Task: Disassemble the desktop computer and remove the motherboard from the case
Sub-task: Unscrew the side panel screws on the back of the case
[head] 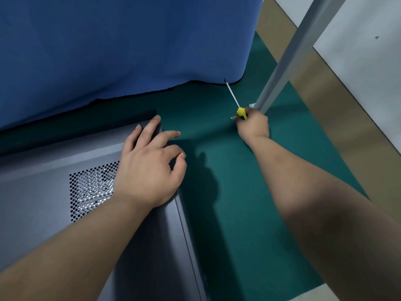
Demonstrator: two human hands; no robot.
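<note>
Fingers of the left hand [149, 168] lie spread and relaxed on the grey metal computer case [43, 192], which looks heavy, rigid and smooth; its edges seem the surest hold. Beyond the case, the right hand [252, 126] clenches a yellow-handled screwdriver [241, 112] above the green mat [249, 192].

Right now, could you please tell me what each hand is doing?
Left hand: open, resting on the computer case.
Right hand: gripping the yellow-handled screwdriver.
</note>
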